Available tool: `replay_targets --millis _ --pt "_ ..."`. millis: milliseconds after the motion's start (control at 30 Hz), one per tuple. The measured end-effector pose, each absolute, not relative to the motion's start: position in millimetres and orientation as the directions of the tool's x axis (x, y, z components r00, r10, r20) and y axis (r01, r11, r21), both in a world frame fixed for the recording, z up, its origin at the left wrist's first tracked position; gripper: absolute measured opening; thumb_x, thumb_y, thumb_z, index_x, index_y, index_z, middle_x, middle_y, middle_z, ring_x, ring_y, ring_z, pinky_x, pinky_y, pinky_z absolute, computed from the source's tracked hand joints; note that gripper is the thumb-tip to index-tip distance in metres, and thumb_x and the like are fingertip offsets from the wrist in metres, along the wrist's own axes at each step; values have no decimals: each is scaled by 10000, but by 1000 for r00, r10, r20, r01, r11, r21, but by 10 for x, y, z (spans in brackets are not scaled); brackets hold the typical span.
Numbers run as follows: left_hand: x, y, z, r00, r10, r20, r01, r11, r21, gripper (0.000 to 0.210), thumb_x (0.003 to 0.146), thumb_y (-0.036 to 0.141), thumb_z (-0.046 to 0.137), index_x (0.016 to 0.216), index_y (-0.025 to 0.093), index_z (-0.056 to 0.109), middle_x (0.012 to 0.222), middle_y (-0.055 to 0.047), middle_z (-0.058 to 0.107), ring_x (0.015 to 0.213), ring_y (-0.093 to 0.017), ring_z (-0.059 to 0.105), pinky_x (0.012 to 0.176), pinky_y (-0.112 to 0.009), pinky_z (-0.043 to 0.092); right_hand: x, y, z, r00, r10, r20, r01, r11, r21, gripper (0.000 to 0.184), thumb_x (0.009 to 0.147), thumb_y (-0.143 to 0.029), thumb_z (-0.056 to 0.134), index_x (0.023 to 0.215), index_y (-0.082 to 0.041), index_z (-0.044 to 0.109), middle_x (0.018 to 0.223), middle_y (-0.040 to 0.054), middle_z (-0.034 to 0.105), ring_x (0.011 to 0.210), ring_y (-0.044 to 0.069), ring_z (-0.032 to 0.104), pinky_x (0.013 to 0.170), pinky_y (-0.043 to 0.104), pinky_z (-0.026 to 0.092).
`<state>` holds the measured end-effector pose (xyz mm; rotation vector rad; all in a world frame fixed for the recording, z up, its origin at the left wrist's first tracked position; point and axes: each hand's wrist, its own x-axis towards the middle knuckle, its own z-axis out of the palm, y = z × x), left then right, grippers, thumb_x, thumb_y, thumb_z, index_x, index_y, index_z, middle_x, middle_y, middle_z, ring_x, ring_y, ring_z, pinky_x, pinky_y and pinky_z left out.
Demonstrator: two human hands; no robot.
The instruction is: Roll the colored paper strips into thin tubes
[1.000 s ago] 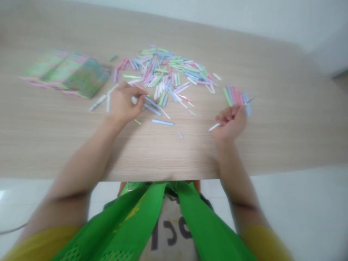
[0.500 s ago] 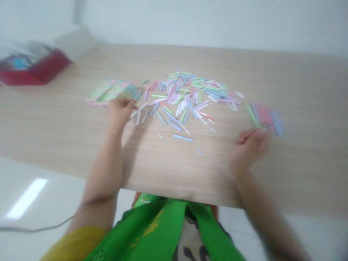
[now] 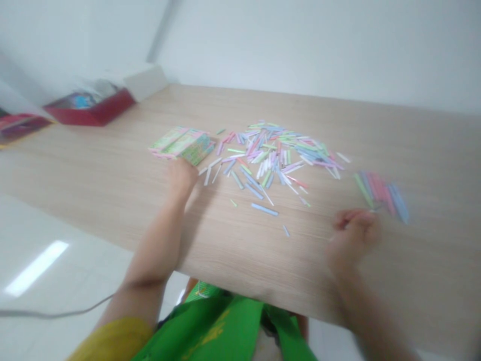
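Many pastel chalk sticks (image 3: 268, 160) lie scattered over the middle of the table, some of them broken short. My left hand (image 3: 182, 178) is at the near side of the flat patterned boxes (image 3: 184, 143); its fingers are turned away and hidden behind the back of the hand. My right hand (image 3: 353, 233) is closed, fingers curled, just below a row of green, pink and blue chalk sticks (image 3: 381, 193) lying side by side. A pale bit shows at its fingertips, too blurred to name.
The wooden table (image 3: 240, 250) meets a white wall at the back. At the far left stands a red box (image 3: 95, 113) with things inside, beside a white box (image 3: 146, 82). A dark cable (image 3: 56, 315) runs across the floor.
The view has shifted, so the table's things appear lower and further right. My left hand has turned so that its fingers no longer show. My right hand stays closed near the chalk row.
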<state>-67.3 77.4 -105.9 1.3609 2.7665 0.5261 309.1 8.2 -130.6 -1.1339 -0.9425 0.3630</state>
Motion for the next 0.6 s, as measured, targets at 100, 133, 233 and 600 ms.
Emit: replay_targets --millis 100,133,233,600 --pt "-762 773 -1087 -654 737 171 750 600 279 360 777 245 544 1027 103 760 1062 -257 735 1048 -441 680 862 -578 557 3087 63 -1294 575 695 432 168 416 -894 440 980 -557 460 700 -218 453 554 -59 445 469 97 387 454 260 249" --pt "-779 774 -1094 -652 736 179 751 597 281 349 771 245 555 1014 109 765 1055 -256 736 1039 -443 684 852 -582 560 3089 58 -1289 571 701 428 171 408 -897 446 980 -569 455 707 -217 461 560 -57 449 473 98 388 454 259 253" --pt "-749 782 -1111 -668 708 229 739 597 313 338 785 249 544 998 109 766 1023 -250 740 1015 -433 691 847 -591 555 3101 45 -1272 554 720 417 191 378 -906 461 983 -593 431 742 -207 504 575 -53 457 482 99 395 458 257 267" --pt "-233 946 -1257 -441 838 320 893 376 246 428 918 293 400 1148 173 740 1138 -198 737 1070 -373 684 882 -476 522 3111 28 -1280 502 723 475 334 344 -878 431 1029 -520 352 976 -183 615 564 -64 451 487 101 400 505 253 298"
